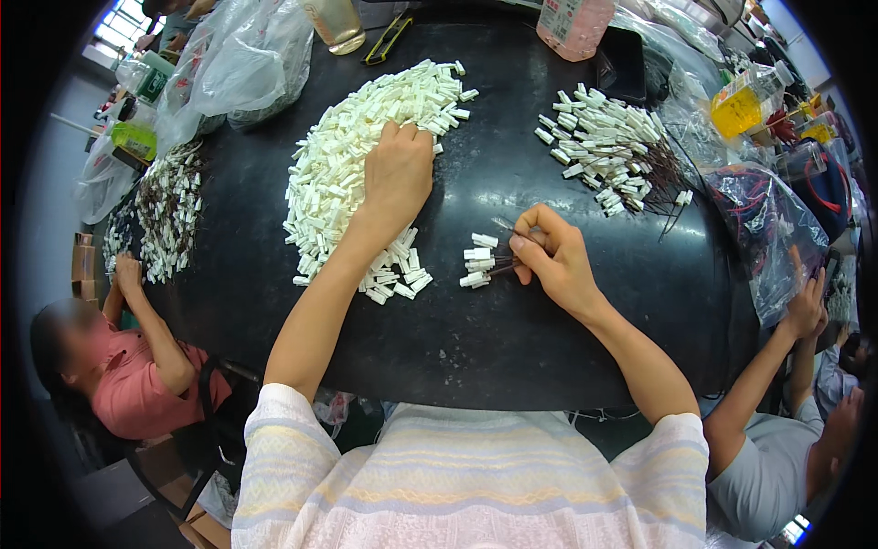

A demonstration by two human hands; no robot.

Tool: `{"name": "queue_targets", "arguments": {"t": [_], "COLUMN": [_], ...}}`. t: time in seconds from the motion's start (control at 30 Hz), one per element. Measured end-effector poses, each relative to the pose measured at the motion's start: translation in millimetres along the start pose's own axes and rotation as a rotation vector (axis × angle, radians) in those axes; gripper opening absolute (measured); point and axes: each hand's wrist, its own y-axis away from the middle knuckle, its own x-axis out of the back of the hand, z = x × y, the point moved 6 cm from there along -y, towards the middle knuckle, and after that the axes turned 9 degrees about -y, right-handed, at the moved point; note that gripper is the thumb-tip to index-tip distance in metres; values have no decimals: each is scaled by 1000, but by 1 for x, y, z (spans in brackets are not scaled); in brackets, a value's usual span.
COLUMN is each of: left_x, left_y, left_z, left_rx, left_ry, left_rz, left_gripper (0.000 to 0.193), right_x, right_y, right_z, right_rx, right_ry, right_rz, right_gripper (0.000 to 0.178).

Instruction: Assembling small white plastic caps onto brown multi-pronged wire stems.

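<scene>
A large heap of small white plastic connector housings [334,183] lies left of centre on the black table. My left hand [401,174] is over its right side, fingers curled down into the pieces; their tips are hidden, so any piece in them cannot be made out. To the right, my right hand [556,256] pinches several thin dark brown wires between thumb and fingers. White connectors [478,260] lie beside its fingertips, some on the ends of wires. One wire end [503,224] with a pale tip pokes out above the thumb.
Wired white connectors [604,146] are piled at the right, and another such pile [169,215] is at the far left. A yellow-black cutter knife [389,38], bottles and plastic bags [247,73] line the back. Co-workers sit at both sides.
</scene>
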Motion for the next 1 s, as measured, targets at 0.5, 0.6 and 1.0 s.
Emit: {"name": "queue_targets", "arguments": {"t": [0.5, 0.6, 1.0], "left_x": [12, 15, 14], "left_y": [56, 54, 53], "left_z": [31, 32, 30], "left_rx": [505, 492, 364], "left_ry": [1468, 1501, 1447], "left_rz": [-620, -607, -541], "left_gripper": [19, 20, 18], "right_x": [3, 3, 5], "right_y": [0, 0, 0], "right_z": [-3, -4, -2], "right_rx": [-41, -34, -34], "right_ry": [-126, -89, -20], "right_rz": [-2, 7, 21], "right_gripper": [15, 15, 13]}}
